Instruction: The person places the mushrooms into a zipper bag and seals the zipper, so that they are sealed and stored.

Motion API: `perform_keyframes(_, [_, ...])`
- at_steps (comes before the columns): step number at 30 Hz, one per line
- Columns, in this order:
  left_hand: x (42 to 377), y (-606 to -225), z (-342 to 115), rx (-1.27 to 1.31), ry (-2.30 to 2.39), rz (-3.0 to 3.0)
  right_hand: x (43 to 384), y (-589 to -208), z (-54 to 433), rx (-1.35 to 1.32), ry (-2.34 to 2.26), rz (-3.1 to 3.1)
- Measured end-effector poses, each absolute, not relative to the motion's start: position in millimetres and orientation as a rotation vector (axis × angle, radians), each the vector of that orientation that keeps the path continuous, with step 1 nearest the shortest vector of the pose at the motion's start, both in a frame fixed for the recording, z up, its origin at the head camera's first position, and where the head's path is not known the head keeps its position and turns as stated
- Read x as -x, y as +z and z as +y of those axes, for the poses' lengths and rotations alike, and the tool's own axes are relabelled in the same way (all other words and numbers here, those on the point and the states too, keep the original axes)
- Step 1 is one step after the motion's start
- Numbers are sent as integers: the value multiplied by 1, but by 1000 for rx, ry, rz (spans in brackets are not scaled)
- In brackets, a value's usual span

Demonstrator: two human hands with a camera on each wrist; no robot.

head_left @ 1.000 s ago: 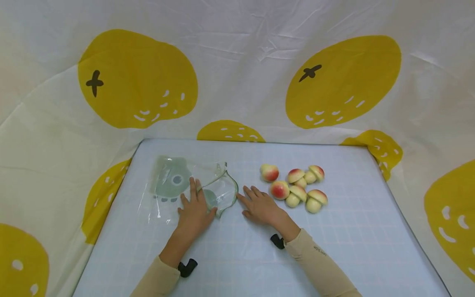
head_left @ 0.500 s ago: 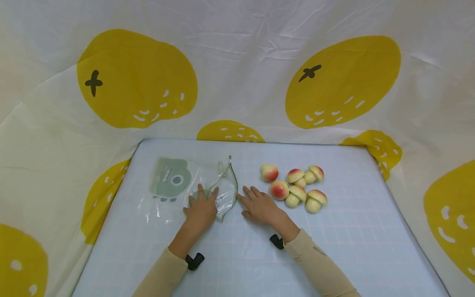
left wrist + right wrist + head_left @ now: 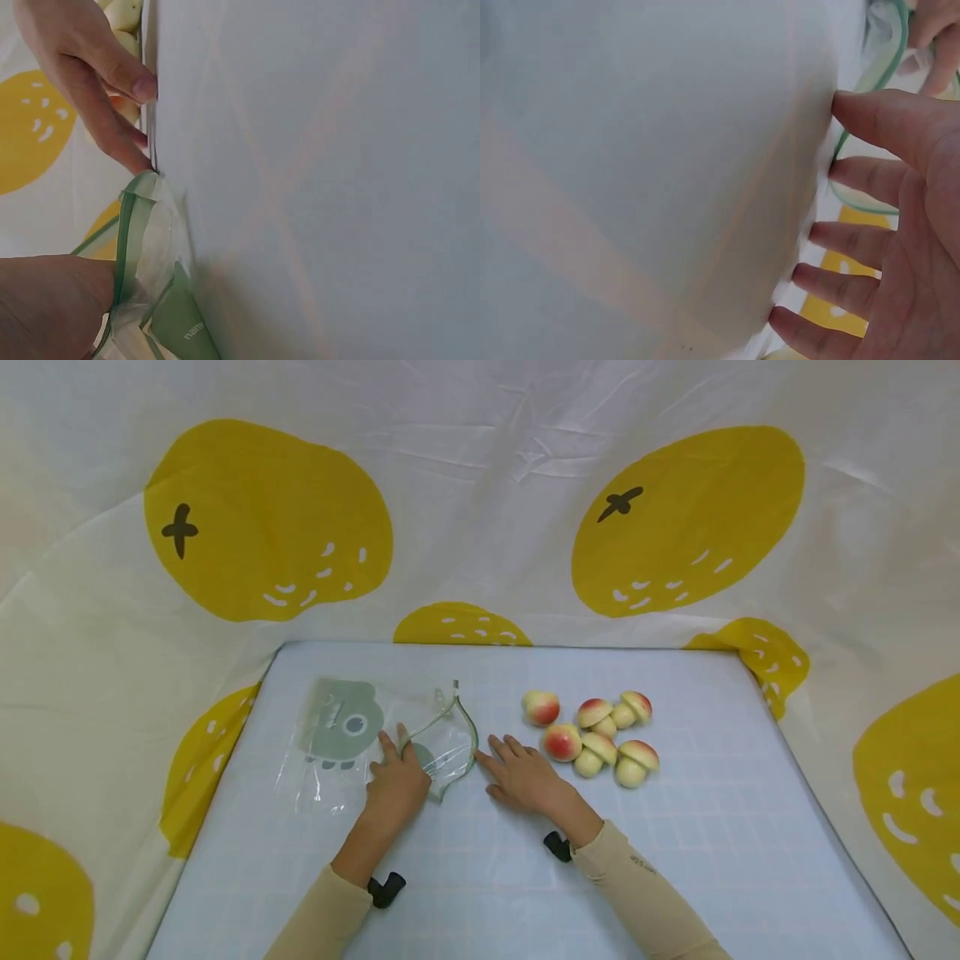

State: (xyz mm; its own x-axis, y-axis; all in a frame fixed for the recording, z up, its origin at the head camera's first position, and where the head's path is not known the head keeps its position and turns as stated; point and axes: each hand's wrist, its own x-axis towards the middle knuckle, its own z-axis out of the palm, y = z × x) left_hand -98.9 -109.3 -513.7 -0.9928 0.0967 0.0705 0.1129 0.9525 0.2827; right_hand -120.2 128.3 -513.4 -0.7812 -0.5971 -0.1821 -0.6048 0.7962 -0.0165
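A clear zip bag (image 3: 341, 727) with a green monster print and a green-edged mouth lies on the table in the head view. My left hand (image 3: 397, 785) is on its mouth, fingers extended over the folded-back upper layer; the fingertips are partly hidden in the left wrist view. My right hand (image 3: 521, 775) rests on the table, fingers spread, its tip touching the green rim (image 3: 889, 67). The bag's mouth gapes between the hands. Just right of my right hand sit several toy mushrooms (image 3: 632, 763) with red and cream caps, one a round red-topped piece (image 3: 562, 742).
A pale checked cloth covers the table (image 3: 480, 885). Behind and at both sides hangs a white curtain (image 3: 480, 527) with big yellow fruit prints. Black wrist cameras (image 3: 386, 889) sit under both forearms.
My left hand shifted right along the bag, then back left, drawing the upper layer of its mouth leftward. The mouth narrowed and widened again. My right hand and the mushrooms stayed put.
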Motion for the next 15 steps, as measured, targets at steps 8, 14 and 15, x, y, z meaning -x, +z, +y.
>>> perform_keyframes(8, [98,-511,-110,212,-448,-3071,122,-512,127,930,57,2804])
perform_keyframes(14, [99,-508,-106,83,-586,-3236,121,-512,127,933,-3,2806])
perform_keyframes(15, [99,-508,-106,92,-583,-3245,120,-511,127,927,-12,2806])
